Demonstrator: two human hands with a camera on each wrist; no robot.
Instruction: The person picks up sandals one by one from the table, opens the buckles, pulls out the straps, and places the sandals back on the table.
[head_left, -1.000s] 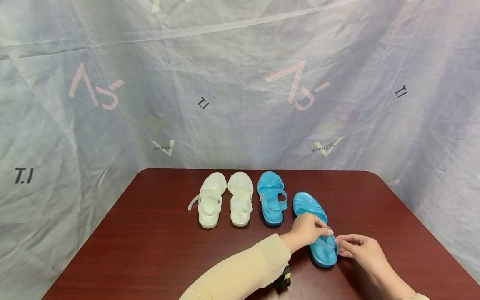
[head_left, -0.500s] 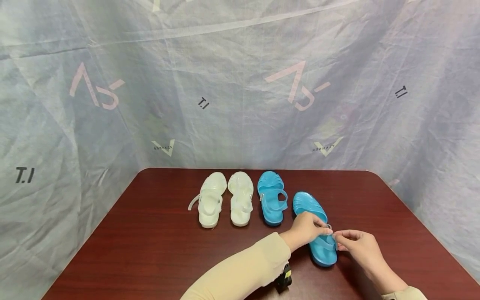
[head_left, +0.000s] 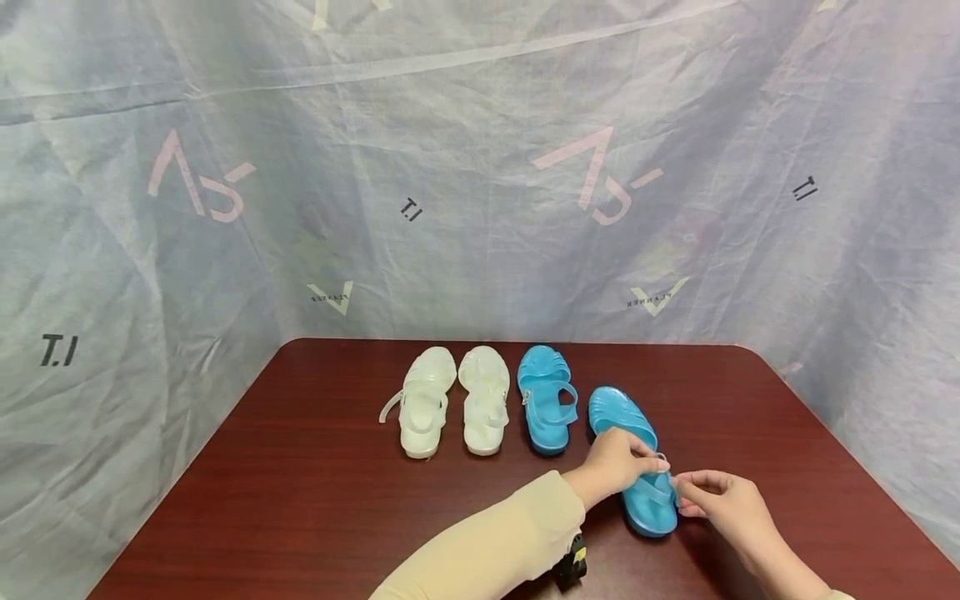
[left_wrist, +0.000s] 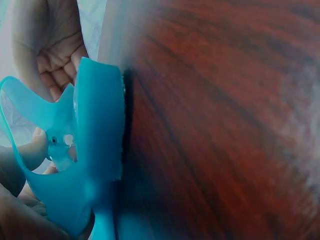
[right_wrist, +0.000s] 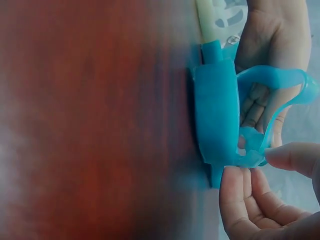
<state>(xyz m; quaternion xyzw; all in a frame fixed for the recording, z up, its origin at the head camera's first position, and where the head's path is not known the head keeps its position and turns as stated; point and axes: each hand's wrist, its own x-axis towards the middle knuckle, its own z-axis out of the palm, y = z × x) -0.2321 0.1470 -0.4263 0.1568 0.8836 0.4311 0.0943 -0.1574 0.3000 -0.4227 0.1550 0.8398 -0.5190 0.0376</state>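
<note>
On the right of the table lies a blue jelly sandal [head_left: 649,512], toe pointing away and tilted to the left. My left hand [head_left: 617,460] reaches across its middle and pinches the strap near the metal buckle. From the other side, my right hand [head_left: 726,502] pinches the end of the ankle strap [right_wrist: 252,159] between thumb and fingers. In the left wrist view, the thumb [left_wrist: 35,150] of my left hand touches the side piece with its holes. Whether the strap is threaded through the buckle is too small to tell.
A second blue sandal [head_left: 546,429] stands just to the left. Beyond it are two white sandals, one with closed strap [head_left: 483,433] and one with its strap hanging loose [head_left: 422,437]. The dark red table [head_left: 300,500] ends at a grey cloth backdrop [head_left: 480,167].
My right hand rises slightly with the strap end, then comes back down beside the buckle. The left hand keeps its hold. The head view has tipped a little.
</note>
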